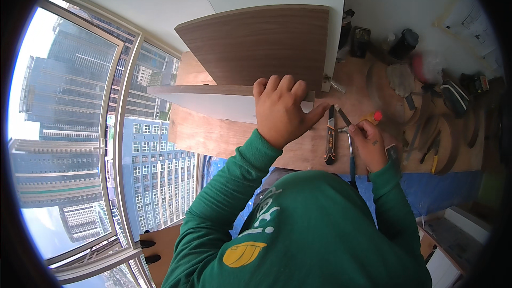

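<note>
My left hand [282, 108] is closed over the edge of a brown wood-grain panel [213, 89] with a pale face, which stands on edge. The thumb stretches right, toward the tools. My right hand [369, 141] pinches a thin, dark, narrow tool [343, 116] with a pale tip; its exact kind is unclear. Just left of that hand, an orange-and-black utility knife [330, 141] lies on the wooden worktop [229, 136]. A hammer [352, 154] with a blue handle lies partly under the right hand. Beyond it rests a yellow bottle [372, 118] with a red cap.
Another wood-grain panel [266, 40] with a slanted side lies beyond the held one. Curved edging strips [448, 144], yellow-handled pliers [436, 154], a glove [401, 79] and a black power tool [454, 97] crowd the right side. Tall windows [69, 128] stand left; blue sheeting [442, 192] hangs in front.
</note>
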The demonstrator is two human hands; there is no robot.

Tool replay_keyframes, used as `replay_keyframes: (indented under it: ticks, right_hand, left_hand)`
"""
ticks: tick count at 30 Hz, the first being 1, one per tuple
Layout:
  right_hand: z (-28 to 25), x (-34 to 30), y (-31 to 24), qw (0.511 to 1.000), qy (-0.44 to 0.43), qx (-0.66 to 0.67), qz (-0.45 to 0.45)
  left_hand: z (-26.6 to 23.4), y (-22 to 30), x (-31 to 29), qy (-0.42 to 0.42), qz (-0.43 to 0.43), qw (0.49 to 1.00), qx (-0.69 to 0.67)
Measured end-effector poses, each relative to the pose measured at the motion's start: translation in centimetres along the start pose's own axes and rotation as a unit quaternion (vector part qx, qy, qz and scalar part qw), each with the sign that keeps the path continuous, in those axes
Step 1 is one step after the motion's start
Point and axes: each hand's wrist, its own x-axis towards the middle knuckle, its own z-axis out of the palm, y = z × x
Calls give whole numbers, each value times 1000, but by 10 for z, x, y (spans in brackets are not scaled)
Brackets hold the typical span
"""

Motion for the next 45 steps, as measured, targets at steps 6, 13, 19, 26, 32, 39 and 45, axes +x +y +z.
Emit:
replay_keyframes:
  ticks: [6, 13, 19, 26, 32, 39, 45]
  right_hand:
    - [-10, -22, 24, 985, -27, 124, 118]
    - [-13, -37, -22, 984, -21, 168, 63]
    - [-16, -35, -118, 968, 9, -132, -214]
    - [8, -8, -179, 912, -32, -326, -245]
    - [19, -16, -200, 902, -25, -380, -203]
    - [30, -4, -188, 887, -40, -439, -140]
    - [37, -18, -143, 946, 85, -306, -64]
  left_hand:
    - [10, -9, 1, 66, 79, 994, -36]
    - [12, -40, -1, 74, 183, 977, -86]
    - [9, -38, -11, 87, 84, 983, -137]
    - [5, -40, -10, 79, 63, 979, -180]
    - [1, -48, -11, 61, 88, 970, -218]
    - [-8, -53, -7, 39, 116, 960, -253]
    - [-15, -55, 12, -66, 130, 957, -249]
